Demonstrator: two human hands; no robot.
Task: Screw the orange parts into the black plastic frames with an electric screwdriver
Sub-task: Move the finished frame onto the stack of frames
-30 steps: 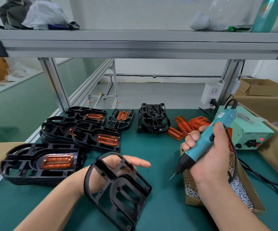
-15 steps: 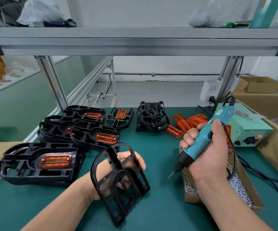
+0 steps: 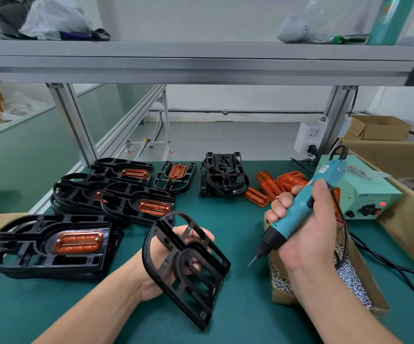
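Honestly, the frame [image 3: 188, 252] was gripped at a tilt by the left hand [image 3: 161, 281], the screwdriver [image 3: 294, 218] by the right hand [image 3: 307, 234]; it could've easily been dropped like that.

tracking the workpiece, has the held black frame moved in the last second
Yes. The held black frame has tipped more upright in the left hand, its rounded top now nearer the finished frame behind it.
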